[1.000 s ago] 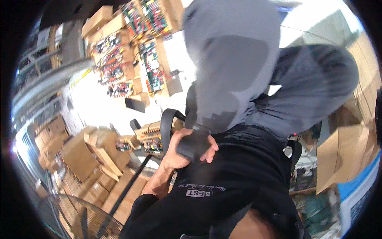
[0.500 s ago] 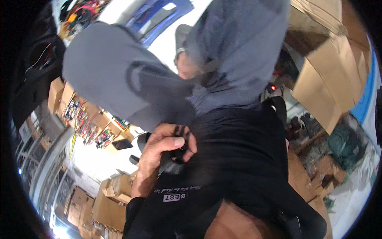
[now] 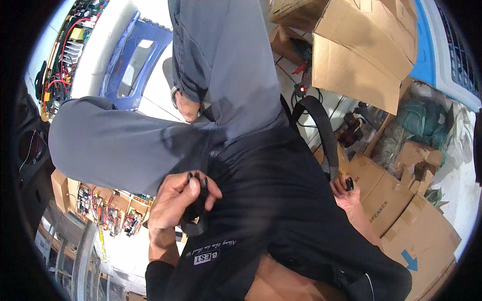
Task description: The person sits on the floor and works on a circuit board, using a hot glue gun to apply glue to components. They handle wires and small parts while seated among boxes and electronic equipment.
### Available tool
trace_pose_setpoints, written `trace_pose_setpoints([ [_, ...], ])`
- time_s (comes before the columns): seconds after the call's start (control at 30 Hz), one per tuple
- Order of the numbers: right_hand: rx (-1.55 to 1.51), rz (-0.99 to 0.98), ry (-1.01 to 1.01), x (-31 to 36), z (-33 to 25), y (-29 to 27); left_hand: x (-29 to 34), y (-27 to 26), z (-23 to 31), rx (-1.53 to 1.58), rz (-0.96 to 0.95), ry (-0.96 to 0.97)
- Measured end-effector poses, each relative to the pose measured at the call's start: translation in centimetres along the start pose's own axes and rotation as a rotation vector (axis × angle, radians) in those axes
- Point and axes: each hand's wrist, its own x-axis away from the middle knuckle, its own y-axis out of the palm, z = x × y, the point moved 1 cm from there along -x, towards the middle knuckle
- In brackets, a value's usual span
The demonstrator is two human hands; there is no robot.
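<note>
Over the front of my black shirt, my left hand is closed around a black pronged buckle half, with a black strap piece hanging below the fingers. Out to the right, my right hand grips the end of a wide black strap. This strap arches up from beside my waist and bends back down to that hand. A small black end piece shows between its fingers; its exact shape is too small to tell. The two held ends are well apart.
My grey trouser legs fill the upper middle, beside a blue folding stool. Cardboard boxes stand at the right, near cables and a small red light. Trays of tools lie at the left, electronic parts at the upper left.
My right hand, almost hidden before, has come into view at the right with the strap, which now arches outward. My left hand still holds its buckle half. The view has shifted.
</note>
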Motion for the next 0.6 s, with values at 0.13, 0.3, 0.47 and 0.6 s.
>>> trace_pose_setpoints([
  [0.13, 0.219, -0.103, -0.128, -4.3, -1.4, 6.6, -2.6, -0.5, -1.4, 0.04, -0.268, 0.084],
  [0.3, 0.708, -0.113, 0.188, -12.4, 1.2, 10.7, -6.5, 3.6, -4.2, -0.179, -0.282, -0.174],
  [0.47, 0.874, -0.204, 0.348, -14.2, 1.7, 11.1, -9.1, 4.5, -6.7, -0.218, -0.136, 0.026],
  [0.6, 0.9, -0.249, 0.392, -15.1, 1.7, 11.6, -10.0, 5.1, -6.8, -0.342, -0.099, 0.022],
])
